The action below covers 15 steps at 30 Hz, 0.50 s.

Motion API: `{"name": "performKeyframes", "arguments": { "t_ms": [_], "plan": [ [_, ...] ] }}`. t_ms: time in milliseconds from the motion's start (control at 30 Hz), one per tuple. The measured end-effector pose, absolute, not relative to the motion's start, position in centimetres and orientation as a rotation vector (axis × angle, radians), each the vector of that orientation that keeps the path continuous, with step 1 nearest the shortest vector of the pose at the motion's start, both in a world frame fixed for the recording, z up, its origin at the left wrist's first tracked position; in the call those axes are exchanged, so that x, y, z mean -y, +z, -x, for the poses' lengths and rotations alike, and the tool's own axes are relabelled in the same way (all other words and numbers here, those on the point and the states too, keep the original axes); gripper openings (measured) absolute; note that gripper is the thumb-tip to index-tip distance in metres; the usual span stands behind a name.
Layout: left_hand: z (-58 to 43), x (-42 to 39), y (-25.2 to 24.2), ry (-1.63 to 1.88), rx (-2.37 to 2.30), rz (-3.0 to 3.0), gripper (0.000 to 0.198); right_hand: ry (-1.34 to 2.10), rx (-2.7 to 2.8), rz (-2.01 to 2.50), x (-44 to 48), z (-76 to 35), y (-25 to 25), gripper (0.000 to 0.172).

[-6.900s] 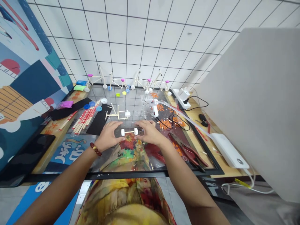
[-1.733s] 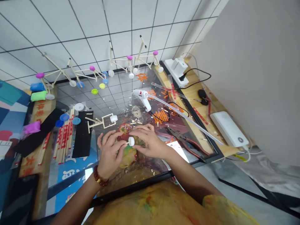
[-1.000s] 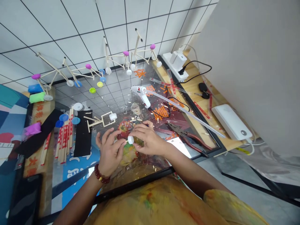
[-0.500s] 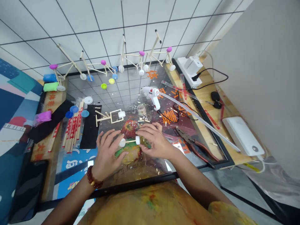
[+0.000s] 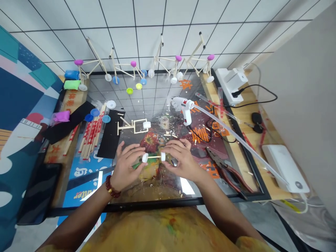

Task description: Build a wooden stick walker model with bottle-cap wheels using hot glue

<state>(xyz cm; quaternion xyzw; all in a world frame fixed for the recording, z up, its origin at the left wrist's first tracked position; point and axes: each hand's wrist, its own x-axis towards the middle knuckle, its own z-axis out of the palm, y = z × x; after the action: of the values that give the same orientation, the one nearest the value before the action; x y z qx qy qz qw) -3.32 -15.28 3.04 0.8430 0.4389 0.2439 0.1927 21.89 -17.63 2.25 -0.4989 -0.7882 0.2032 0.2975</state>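
Between my hands is a short wooden stick axle (image 5: 154, 157) with a white bottle cap on each end, held level just above the glass tabletop. My left hand (image 5: 130, 162) pinches the left cap between thumb and fingers. At the other end, the thumb and fingers of my right hand (image 5: 181, 159) close on the right cap. Just beyond my left hand lies a small frame of glued sticks (image 5: 134, 126) with a white cap (image 5: 147, 125) at its right end. A white hot glue gun (image 5: 186, 112) carrying a long glue stick (image 5: 231, 136) rests past my right hand.
Red-handled pliers (image 5: 227, 171) lie at the right, near a power bank (image 5: 286, 168) and power strip (image 5: 231, 87). Several stick models with caps stand along the tiled wall. Bundled sticks (image 5: 90, 136), black strips (image 5: 110, 134) and a phone (image 5: 39, 194) occupy the left.
The view has shifted, so the tabletop appears farther right. The left cap has turned from facing the camera to nearly edge-on, and the axle looks more level. Both hands stay at its ends.
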Motion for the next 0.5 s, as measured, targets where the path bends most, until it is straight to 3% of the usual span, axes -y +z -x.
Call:
{"name": "performKeyframes", "arguments": {
  "t_ms": [500],
  "plan": [
    [2.98, 15.09, 2.66, 0.702, -1.262, -2.314, 0.022, 0.551, 2.114, 1.318, 17.65, -21.9, 2.42, 0.028]
  ]
}}
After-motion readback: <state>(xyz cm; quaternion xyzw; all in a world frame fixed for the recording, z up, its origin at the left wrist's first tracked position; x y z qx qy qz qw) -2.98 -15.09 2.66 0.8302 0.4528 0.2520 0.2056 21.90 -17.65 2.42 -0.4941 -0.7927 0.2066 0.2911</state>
